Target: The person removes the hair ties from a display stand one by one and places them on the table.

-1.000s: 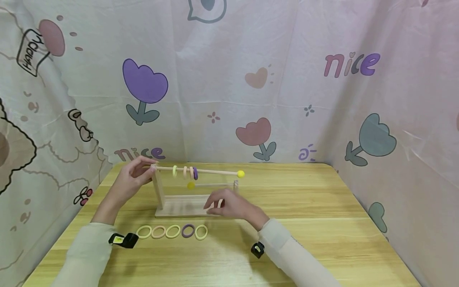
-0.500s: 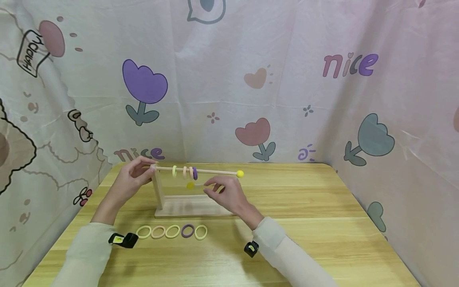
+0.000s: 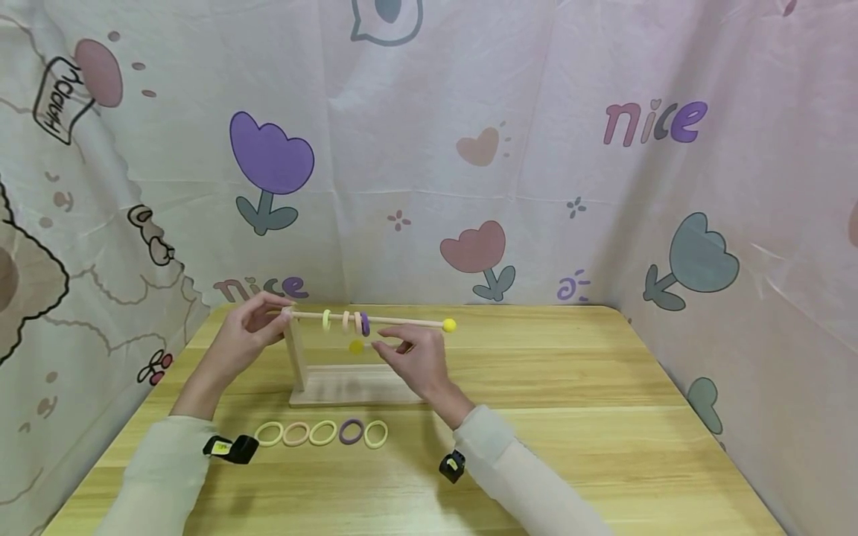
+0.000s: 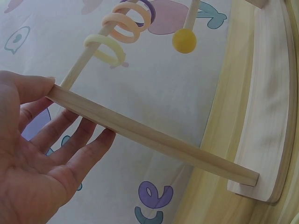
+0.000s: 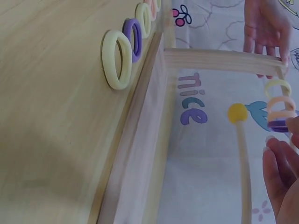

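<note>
My left hand [image 3: 243, 339] grips the top of the upright post [image 4: 154, 140] of a wooden stand, thumb at its end and fingers along its side. From that post a wooden rod [image 3: 409, 321] runs right to a yellow ball [image 3: 449, 325]. A pale yellow ring [image 3: 326, 320], two peach rings [image 4: 120, 25] and a purple ring [image 3: 365, 324] hang on the rod. Just right of the purple ring is my right hand [image 3: 421, 361], thumb and fingers slightly bent and apart, holding nothing. It covers part of the stand and a lower rod [image 5: 244, 172] with a yellow ball [image 5: 237, 113].
The stand's flat base [image 3: 351, 385] rests on the wooden table [image 3: 570, 417]. In front of it lies a row of several rings, among them a purple ring [image 3: 351, 431] and a pale yellow ring [image 3: 376, 434]. A printed curtain [image 3: 550, 186] hangs behind.
My right hand has risen from the base and moved slightly left, up to the rings on the upper rod. The left hand stays at the post, and the rings have not visibly moved.
</note>
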The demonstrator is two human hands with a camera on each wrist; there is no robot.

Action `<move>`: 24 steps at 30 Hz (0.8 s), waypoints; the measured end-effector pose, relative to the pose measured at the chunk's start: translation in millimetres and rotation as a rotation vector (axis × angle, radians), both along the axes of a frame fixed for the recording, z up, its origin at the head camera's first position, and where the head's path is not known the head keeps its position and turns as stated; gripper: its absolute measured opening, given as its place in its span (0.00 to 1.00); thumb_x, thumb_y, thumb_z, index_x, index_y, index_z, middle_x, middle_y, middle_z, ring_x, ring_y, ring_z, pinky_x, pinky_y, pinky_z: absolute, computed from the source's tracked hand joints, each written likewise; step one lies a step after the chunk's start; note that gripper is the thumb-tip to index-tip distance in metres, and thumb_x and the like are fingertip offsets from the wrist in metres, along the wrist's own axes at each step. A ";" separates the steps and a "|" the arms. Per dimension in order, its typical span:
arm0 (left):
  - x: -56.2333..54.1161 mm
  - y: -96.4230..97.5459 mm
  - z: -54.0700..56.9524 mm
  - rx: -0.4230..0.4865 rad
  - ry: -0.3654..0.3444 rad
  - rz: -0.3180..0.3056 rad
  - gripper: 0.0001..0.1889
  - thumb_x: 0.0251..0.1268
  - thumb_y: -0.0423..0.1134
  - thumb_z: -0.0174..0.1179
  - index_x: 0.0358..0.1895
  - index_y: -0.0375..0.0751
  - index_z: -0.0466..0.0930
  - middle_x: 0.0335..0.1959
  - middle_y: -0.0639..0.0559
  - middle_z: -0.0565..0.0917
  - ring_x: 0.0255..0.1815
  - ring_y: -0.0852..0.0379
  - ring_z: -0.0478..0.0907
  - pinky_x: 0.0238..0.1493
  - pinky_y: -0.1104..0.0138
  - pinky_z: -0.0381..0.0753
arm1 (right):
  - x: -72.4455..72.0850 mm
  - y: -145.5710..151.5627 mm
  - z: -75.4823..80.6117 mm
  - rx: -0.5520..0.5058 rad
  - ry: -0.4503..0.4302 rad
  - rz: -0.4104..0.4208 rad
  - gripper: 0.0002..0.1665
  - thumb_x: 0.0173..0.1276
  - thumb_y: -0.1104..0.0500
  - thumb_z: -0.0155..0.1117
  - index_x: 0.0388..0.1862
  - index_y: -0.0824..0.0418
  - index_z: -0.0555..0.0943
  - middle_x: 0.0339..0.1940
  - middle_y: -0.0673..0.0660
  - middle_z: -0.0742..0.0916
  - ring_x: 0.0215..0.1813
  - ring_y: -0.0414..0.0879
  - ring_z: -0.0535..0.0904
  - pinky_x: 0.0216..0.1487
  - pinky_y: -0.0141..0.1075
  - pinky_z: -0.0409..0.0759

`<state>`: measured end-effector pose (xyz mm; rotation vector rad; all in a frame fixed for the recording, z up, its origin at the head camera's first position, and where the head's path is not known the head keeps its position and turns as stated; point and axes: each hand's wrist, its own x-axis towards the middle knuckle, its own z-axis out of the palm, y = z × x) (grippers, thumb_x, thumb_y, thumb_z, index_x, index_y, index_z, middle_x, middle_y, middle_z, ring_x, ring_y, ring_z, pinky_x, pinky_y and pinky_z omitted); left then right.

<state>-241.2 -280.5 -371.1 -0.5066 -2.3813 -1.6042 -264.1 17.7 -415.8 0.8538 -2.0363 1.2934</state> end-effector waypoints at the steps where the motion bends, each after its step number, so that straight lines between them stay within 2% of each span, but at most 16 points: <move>1: 0.0 -0.1 0.0 0.001 0.000 -0.002 0.16 0.79 0.37 0.57 0.60 0.29 0.73 0.49 0.71 0.84 0.51 0.70 0.85 0.48 0.76 0.86 | -0.5 -1.6 -1.0 -0.004 0.006 -0.007 0.09 0.61 0.63 0.79 0.40 0.65 0.92 0.39 0.62 0.93 0.18 0.43 0.83 0.24 0.17 0.78; 5: 0.0 0.0 -0.1 -0.001 0.001 -0.003 0.15 0.79 0.37 0.57 0.60 0.30 0.73 0.49 0.71 0.84 0.50 0.71 0.84 0.48 0.77 0.86 | -0.8 -7.5 -2.1 -0.009 0.010 -0.028 0.11 0.61 0.63 0.79 0.41 0.66 0.91 0.39 0.62 0.93 0.17 0.44 0.84 0.25 0.16 0.77; 10: 0.2 0.2 0.0 -0.005 0.006 -0.005 0.16 0.79 0.37 0.56 0.60 0.29 0.73 0.49 0.72 0.84 0.51 0.72 0.84 0.48 0.77 0.86 | 0.7 -15.1 -1.4 -0.025 -0.025 -0.048 0.11 0.62 0.61 0.79 0.43 0.64 0.92 0.40 0.60 0.93 0.17 0.43 0.83 0.23 0.17 0.77; 18: 0.0 0.0 -0.3 -0.001 0.007 -0.005 0.10 0.79 0.37 0.57 0.57 0.41 0.77 0.50 0.70 0.84 0.50 0.73 0.83 0.48 0.77 0.86 | 1.7 -30.1 -2.4 -0.087 -0.028 -0.121 0.10 0.62 0.58 0.79 0.40 0.60 0.93 0.37 0.57 0.94 0.14 0.39 0.82 0.17 0.17 0.72; 24: -0.1 -0.5 0.1 -0.009 0.003 0.002 0.11 0.79 0.37 0.57 0.58 0.41 0.77 0.50 0.69 0.84 0.50 0.74 0.83 0.47 0.77 0.86 | 1.9 -33.5 -3.9 -0.139 -0.023 -0.148 0.06 0.61 0.61 0.79 0.37 0.60 0.93 0.34 0.56 0.94 0.12 0.42 0.79 0.16 0.17 0.70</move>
